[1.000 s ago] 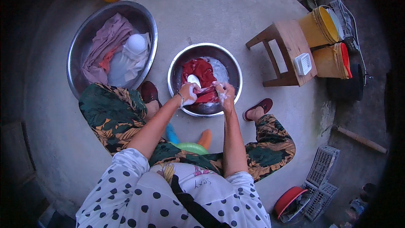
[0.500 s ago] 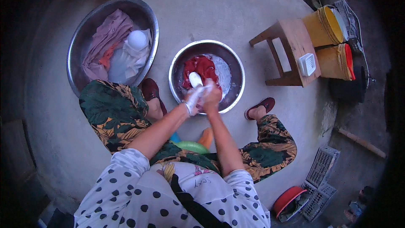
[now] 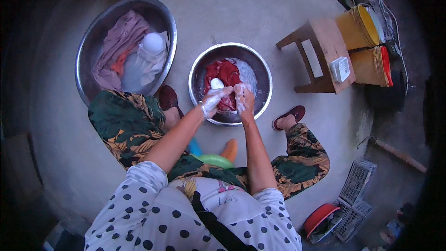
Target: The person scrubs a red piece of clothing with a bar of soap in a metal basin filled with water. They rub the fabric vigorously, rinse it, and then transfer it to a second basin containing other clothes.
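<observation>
In the steel basin (image 3: 268, 97) between my feet lies a wet red cloth (image 3: 223, 70), with suds around it. My left hand (image 3: 214, 100), coated in foam, is closed over the near left part of the cloth. Opposite it, my right hand (image 3: 244, 97) is curled into a soapy fist on the cloth's near right edge. A bunched fold of the cloth shows between the two hands. Just beyond my left fingers rests a smooth white oval object (image 3: 217, 83); its kind is unclear, and its near end is hidden by that hand.
A larger oval steel tub (image 3: 173, 42) at the left holds mauve, orange and white laundry. To the right stands a wooden stool (image 3: 327, 42) with a white soap dish (image 3: 340, 69), beside yellow buckets (image 3: 357, 28). Grey crates (image 3: 357, 181) and a red basin (image 3: 320, 221) are at the lower right.
My hands were pressed together over the cloth and have moved apart, the right one to the right. The white oval shows less of its length now.
</observation>
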Motion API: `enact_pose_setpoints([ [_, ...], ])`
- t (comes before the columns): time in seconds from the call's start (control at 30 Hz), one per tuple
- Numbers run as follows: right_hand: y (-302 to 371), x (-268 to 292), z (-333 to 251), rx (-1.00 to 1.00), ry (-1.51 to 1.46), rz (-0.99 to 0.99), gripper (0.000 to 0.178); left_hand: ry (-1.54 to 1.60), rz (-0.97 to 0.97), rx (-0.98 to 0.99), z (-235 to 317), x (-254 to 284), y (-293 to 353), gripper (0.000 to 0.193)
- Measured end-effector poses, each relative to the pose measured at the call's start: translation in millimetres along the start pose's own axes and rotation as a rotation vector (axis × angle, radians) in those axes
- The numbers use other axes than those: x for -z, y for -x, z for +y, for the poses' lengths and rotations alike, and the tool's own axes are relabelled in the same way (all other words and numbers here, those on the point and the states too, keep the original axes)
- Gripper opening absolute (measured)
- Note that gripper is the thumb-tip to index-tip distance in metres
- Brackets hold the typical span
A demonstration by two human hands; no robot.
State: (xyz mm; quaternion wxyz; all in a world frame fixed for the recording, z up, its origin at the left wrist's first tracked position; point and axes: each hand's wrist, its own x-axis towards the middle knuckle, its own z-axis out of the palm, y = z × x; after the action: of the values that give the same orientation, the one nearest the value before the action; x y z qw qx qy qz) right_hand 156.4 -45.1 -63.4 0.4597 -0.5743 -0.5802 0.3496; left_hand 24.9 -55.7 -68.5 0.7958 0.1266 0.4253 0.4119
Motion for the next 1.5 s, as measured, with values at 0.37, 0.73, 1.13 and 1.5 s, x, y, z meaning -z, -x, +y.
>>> enact_pose_setpoints([
  [0.37, 5.9, 16.6, -25.7, -0.2, -0.114, -0.479, 0.036, 0.246, -0.037, -0.086, 37.8, 2.1, 9.9, 0.017],
  [0.73, 6.6, 24.3, 1.9, -0.093, 0.033, -0.468, 0.03, 0.329, -0.056, -0.169, 34.9, 9.3, 3.5, 0.023],
  [1.13, 29.1, -29.2, -41.1, 0.276, 0.604, -0.337, 0.021, 0.514, -0.255, 0.196, -8.7, 14.4, 7.3, 0.016],
  [1.5, 21.4, -11.4, -0.7, -0.391, 0.444, -0.036, 0.027, 0.318, -0.27, 0.348, -35.4, 10.1, 18.3, 0.017],
])
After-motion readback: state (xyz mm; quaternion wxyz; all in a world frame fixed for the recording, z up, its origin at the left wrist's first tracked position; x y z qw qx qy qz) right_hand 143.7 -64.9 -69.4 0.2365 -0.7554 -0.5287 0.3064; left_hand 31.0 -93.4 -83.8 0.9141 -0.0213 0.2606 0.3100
